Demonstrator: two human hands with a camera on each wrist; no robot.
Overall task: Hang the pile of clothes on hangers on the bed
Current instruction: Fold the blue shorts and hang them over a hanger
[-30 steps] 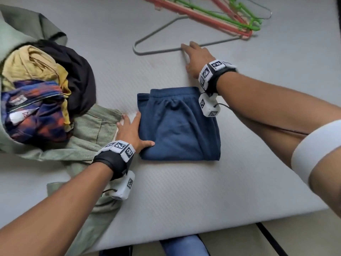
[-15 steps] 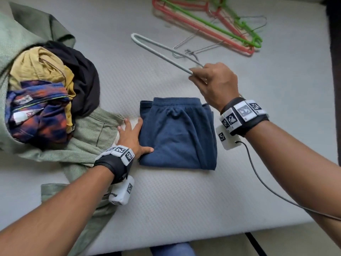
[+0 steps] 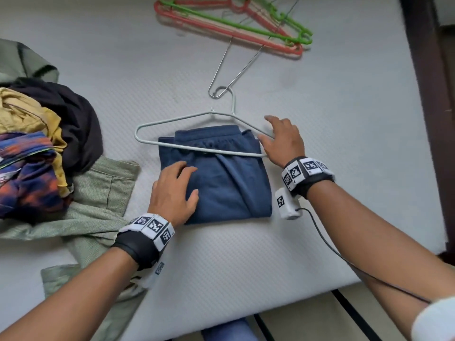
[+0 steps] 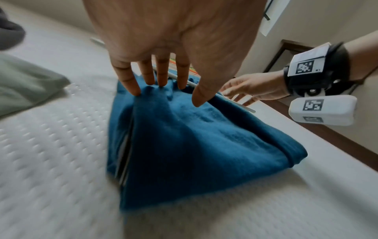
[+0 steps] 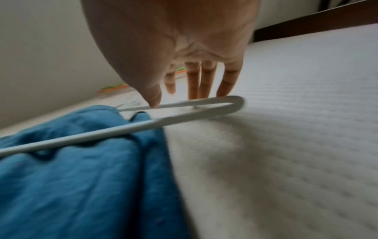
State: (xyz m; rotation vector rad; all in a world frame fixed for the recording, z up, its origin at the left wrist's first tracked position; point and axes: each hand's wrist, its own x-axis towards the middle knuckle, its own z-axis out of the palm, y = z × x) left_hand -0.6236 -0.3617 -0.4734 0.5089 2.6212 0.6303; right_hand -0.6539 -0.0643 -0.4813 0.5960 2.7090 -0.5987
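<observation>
A folded blue garment (image 3: 221, 183) lies on the white mattress (image 3: 246, 254). A pale grey hanger (image 3: 197, 148) rests flat across its upper edge, hook pointing away from me. My right hand (image 3: 268, 130) is at the hanger's right bend. In the right wrist view its thumb touches the upper wire of the hanger (image 5: 184, 119), its fingers straight behind the bend. My left hand (image 3: 187, 180) rests on the garment's left part. The left wrist view shows its straight fingertips (image 4: 135, 92) pressing creases into the blue garment (image 4: 194, 145).
A pile of clothes (image 3: 37, 156) sits at the left on a pale green garment (image 3: 98, 200). Red and green hangers (image 3: 234, 23) and a thin wire hanger (image 3: 231, 67) lie at the far side. The mattress edge runs near me, with a dark wooden frame (image 3: 423, 94) at the right.
My right hand carried the grey hanger down from the air and laid it across the blue garment, loosening its grip. My left hand slid from the garment's left edge onto the cloth.
</observation>
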